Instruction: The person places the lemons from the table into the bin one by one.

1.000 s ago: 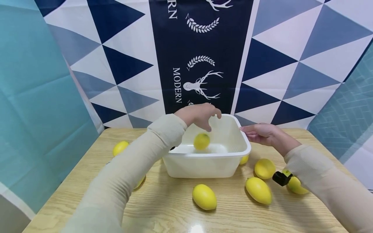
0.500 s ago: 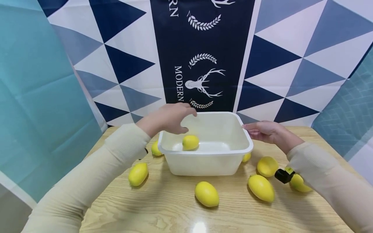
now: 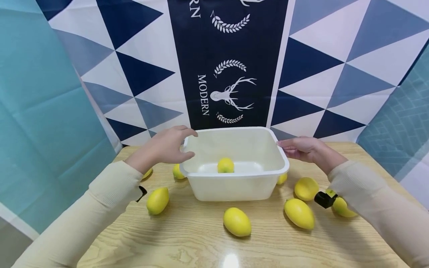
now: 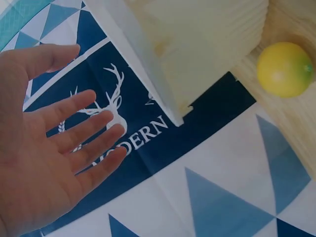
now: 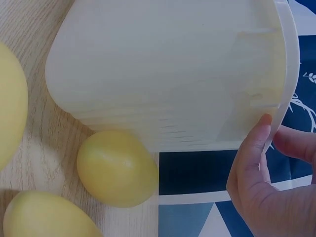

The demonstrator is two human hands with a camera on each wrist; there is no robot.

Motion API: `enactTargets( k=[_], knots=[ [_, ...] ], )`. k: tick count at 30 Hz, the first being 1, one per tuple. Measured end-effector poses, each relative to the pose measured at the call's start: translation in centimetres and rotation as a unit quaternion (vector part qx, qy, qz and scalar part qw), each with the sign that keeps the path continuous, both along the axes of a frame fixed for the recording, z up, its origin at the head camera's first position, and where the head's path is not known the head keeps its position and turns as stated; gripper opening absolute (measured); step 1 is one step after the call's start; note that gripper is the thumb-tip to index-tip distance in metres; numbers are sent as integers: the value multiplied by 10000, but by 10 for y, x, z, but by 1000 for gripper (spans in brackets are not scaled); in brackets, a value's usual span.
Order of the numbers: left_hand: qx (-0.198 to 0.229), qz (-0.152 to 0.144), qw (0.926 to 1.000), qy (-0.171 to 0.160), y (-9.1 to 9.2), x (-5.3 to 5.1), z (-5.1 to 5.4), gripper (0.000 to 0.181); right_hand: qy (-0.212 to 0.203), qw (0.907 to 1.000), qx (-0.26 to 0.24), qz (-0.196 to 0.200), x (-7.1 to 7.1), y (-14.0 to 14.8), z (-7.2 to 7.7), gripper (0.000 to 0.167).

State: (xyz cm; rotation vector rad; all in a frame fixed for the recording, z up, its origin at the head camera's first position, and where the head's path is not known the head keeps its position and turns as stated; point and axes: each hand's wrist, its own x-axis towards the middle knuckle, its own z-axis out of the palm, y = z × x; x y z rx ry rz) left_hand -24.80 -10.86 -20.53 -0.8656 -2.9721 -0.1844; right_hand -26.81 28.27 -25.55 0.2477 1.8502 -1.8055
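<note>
A white plastic basin [image 3: 231,188] stands on the table with one lemon [image 3: 226,165] lying inside it. My left hand [image 3: 167,145] hovers by the basin's left rim, fingers spread and holding nothing. In the left wrist view the palm of that left hand [image 4: 54,143] faces the basin wall [image 4: 217,44], apart from it. At the opposite side, my right hand [image 3: 303,149] holds the right rim. The right wrist view has the right hand's fingers [image 5: 249,163] against the outer wall below the rim and the thumb at the rim's edge.
Around the basin lie several more lemons: one in front [image 3: 237,222], one front left [image 3: 158,201], others at the right, such as a lemon [image 3: 299,214] and a lemon [image 3: 306,188]. A patterned cloth [image 3: 147,56] hangs behind the wooden table [image 3: 187,242].
My left hand has withdrawn leftward from over the basin to its left rim. The lemon below it has come to rest on the basin floor. My right hand stays at the rim.
</note>
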Motion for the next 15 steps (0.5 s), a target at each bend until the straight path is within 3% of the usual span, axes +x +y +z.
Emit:
enactTargets(
  k=[8, 15],
  knots=[
    [456, 226, 9987, -77, -23, 6, -11, 57, -29, 10000, -38, 3, -3, 0, -1, 17],
    [740, 497, 9955, -321, -42, 11, -28, 57, -4, 10000, -1, 26, -3, 0, -1, 17]
  ],
)
